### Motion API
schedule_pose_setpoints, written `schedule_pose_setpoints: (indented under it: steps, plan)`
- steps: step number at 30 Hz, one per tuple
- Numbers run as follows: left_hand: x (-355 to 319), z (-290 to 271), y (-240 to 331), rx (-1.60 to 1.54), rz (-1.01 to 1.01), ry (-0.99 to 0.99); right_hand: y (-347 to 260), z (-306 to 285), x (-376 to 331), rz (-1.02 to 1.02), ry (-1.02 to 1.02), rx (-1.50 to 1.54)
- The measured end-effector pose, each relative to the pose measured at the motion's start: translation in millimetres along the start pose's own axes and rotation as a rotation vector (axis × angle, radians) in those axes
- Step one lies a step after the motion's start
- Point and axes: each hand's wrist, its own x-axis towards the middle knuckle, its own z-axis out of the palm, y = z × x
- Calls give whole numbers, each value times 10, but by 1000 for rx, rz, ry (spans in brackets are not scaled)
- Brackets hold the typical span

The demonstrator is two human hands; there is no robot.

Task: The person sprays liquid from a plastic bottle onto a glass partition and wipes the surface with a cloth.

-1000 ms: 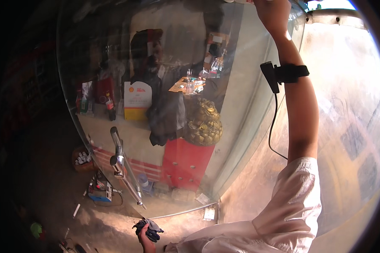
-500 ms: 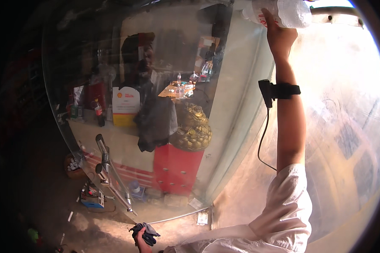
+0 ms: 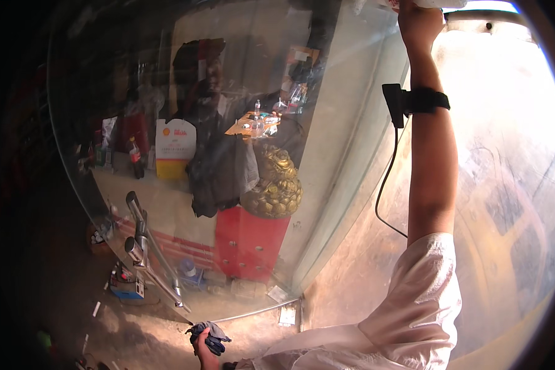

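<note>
My right arm is stretched up at the right, and my right hand (image 3: 420,28) is closed round a whitish plastic bottle (image 3: 441,3) with red print. The top edge of the picture cuts off most of this bottle. Just left of it stands a large glass door (image 3: 345,92), with a faint pale streak across its upper part. Low in the middle, my left hand (image 3: 204,351) grips a bunched dark grey cloth (image 3: 211,335). That hand is below the door's bottom edge, apart from the glass.
A metal door handle (image 3: 143,253) projects at the left. Through the glass show a golden figure (image 3: 276,188) on a red stand (image 3: 250,243), a dark garment (image 3: 219,172) and a cola bottle (image 3: 135,161). A hazy pane (image 3: 505,185) fills the right side. A black strapped device (image 3: 407,102) with a cable sits on my right forearm.
My right hand and the bottle have moved up, so the bottle is now mostly out of the picture. The door and what is behind it have shifted slightly left. The cloth stays in my left hand.
</note>
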Motion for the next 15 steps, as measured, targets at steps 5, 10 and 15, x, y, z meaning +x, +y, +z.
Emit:
schedule_pose_setpoints:
  steps: [5,10,15]
  plan:
    - [-20,-202,-75,53,265,-54,295,-106,92,-1,5,-194]
    - [-63,-329,-24,3,291,-24,961,-492,35,129,-16,-596]
    - [-286,-366,98,20,267,5,844,-491,-170,228,28,-388]
